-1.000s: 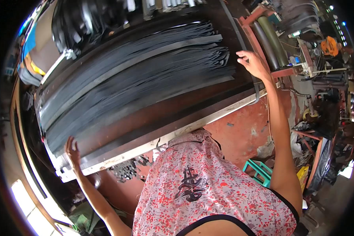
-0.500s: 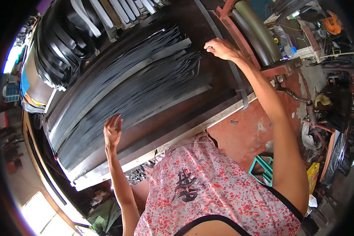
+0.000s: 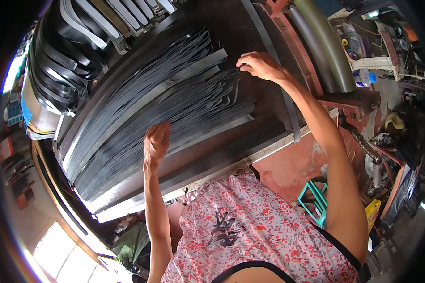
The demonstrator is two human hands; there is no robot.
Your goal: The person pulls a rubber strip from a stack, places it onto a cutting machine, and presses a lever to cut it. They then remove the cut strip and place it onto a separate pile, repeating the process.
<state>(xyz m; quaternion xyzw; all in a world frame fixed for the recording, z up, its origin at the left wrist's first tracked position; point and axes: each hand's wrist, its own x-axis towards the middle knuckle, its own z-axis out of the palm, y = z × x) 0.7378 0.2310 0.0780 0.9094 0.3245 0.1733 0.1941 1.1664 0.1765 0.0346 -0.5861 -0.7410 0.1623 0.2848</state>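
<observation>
Thin black strips (image 3: pixel 174 106) lie in long, fanned bundles across the dark tabletop (image 3: pixel 184 162). A wider grey strip (image 3: pixel 170 79) runs lengthwise between two of the bundles. My left hand (image 3: pixel 157 140) is over the near edge of the strips, its fingers apart and nothing in them. At the right ends of the strips is my right hand (image 3: pixel 259 65), thumb and fingertips closed together by the strip tips. Whatever is between those fingertips is too small to make out.
Black bands (image 3: pixel 56 61) hang in a thick bunch at the upper left. Beyond the table's right end are a red metal frame (image 3: pixel 295 47) and dark rollers (image 3: pixel 326 52). A green stool (image 3: pixel 314 203) stands on the floor to the right.
My left hand has moved right and up along the strips. My right hand has come left and slightly down to the strip ends. The view has shifted a little.
</observation>
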